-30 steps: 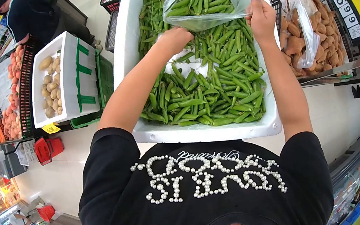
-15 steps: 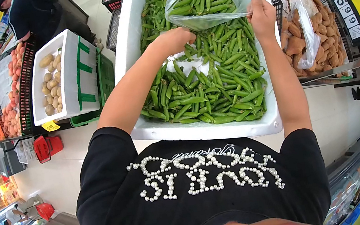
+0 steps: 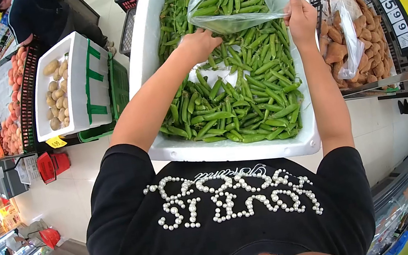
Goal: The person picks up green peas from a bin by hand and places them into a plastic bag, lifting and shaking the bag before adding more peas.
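Observation:
A white foam box (image 3: 235,150) holds many green pea pods (image 3: 273,88). Inside it, toward the far side, lies a clear plastic bag (image 3: 244,16) with pods in it. At the bag's right end, my right hand (image 3: 300,15) pinches the edge of the plastic. My left hand (image 3: 199,45) is down among the pods at the bag's near left side, fingers bent; what its fingertips hold, if anything, is hidden. White bottom or lining shows between the pods near the middle of the box.
On the left stand a white box of potatoes (image 3: 89,87) and a black crate (image 3: 26,112) of reddish produce, with a person (image 3: 40,17) behind. To the right are brown tubers (image 3: 372,46) and a price sign (image 3: 405,13). A red basket (image 3: 47,167) stands lower left.
My left hand has shifted slightly left and up among the pods. My right hand has moved a little to the right, still holding the bag's edge.

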Motion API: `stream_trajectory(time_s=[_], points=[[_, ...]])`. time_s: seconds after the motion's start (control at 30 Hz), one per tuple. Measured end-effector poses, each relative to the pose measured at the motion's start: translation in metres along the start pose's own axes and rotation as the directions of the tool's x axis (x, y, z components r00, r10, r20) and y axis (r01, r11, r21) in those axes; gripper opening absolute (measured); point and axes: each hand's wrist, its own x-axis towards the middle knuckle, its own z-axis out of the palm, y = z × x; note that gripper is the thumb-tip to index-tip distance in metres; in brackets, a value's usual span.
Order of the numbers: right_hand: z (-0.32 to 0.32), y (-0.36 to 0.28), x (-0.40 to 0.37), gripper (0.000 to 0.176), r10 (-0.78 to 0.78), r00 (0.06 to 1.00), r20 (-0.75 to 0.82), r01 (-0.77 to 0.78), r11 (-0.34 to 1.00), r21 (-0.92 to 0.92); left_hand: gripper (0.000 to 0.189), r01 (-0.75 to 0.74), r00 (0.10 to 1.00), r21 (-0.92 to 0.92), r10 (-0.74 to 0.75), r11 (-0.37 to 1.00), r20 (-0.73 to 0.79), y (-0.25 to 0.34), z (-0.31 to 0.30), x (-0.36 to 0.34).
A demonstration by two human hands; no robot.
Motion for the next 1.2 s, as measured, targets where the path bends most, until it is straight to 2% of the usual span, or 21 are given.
stream_trajectory(time_s=[0.03, 0.13, 0.23, 0.33, 0.43, 0.47, 0.53, 0.57, 0.67, 0.77, 0.87, 1.07, 1.2], points=[[0.0, -0.001, 0.0, 0.049, 0.01, 1.0, -0.002, -0.01, 1.0, 0.005, 0.053, 0.001, 1.0, 0.0, -0.001, 1.0, -0.026, 0.002, 0.001, -0.002], [0.0, -0.001, 0.0, 0.048, 0.022, 1.0, -0.003, -0.022, 1.0, 0.021, 0.047, 0.014, 0.991, 0.038, -0.019, 0.999, 0.134, 0.011, -0.014, -0.007], [-0.001, 0.005, 0.001, 0.048, 0.007, 1.0, 0.006, -0.007, 0.999, 0.036, 0.044, -0.074, 0.991, 0.015, 0.072, 0.997, 0.113, 0.0, 0.01, 0.004], [-0.001, 0.004, 0.0, 0.047, 0.008, 1.0, 0.001, -0.008, 0.999, 0.037, 0.043, -0.002, 0.96, -0.092, 0.027, 0.996, 0.28, -0.001, -0.005, 0.003], [-0.001, 0.002, 0.0, 0.047, 0.013, 1.0, 0.0, -0.013, 0.999, 0.034, 0.044, 0.024, 0.956, -0.234, 0.046, 0.972, 0.289, 0.003, -0.039, -0.012], [0.0, 0.0, 0.0, 0.048, 0.02, 1.0, -0.003, -0.02, 0.999, 0.029, 0.044, -0.016, 0.968, -0.347, 0.101, 0.938, 0.229, 0.0, -0.039, -0.013], [0.001, -0.001, 0.0, 0.048, 0.028, 1.0, -0.003, -0.028, 0.999, 0.028, 0.044, -0.113, 0.977, -0.549, 0.192, 0.828, 0.089, -0.006, -0.039, -0.015], [0.001, -0.001, 0.0, 0.048, 0.028, 1.0, -0.002, -0.028, 0.999, 0.032, 0.044, 0.003, 0.966, -0.739, 0.188, 0.674, 0.176, -0.003, -0.046, -0.017], [-0.001, 0.002, 0.001, 0.048, 0.03, 1.0, 0.005, -0.03, 0.999, 0.038, 0.043, 0.221, 0.94, -0.937, 0.196, 0.271, 0.279, 0.006, -0.064, -0.029], [0.0, 0.0, 0.001, 0.047, 0.033, 0.999, 0.007, -0.033, 0.999, 0.032, 0.043, 0.127, 0.928, -0.985, 0.337, 0.119, 0.16, 0.005, -0.065, -0.027], [0.0, -0.002, 0.0, 0.047, 0.037, 0.999, 0.003, -0.037, 0.999, 0.035, 0.041, 0.119, 0.931, -0.992, 0.353, -0.041, 0.097, 0.005, -0.06, -0.025], [0.0, -0.003, 0.0, 0.047, 0.029, 1.0, 0.005, -0.029, 0.999, 0.037, 0.036, 0.144, 0.933, -0.966, 0.354, -0.216, 0.06, 0.005, -0.06, -0.025], [0.0, -0.003, 0.0, 0.047, 0.025, 1.0, 0.016, -0.025, 0.998, 0.049, 0.032, 0.152, 0.94, -0.951, 0.335, -0.269, 0.056, 0.007, -0.064, -0.026]])
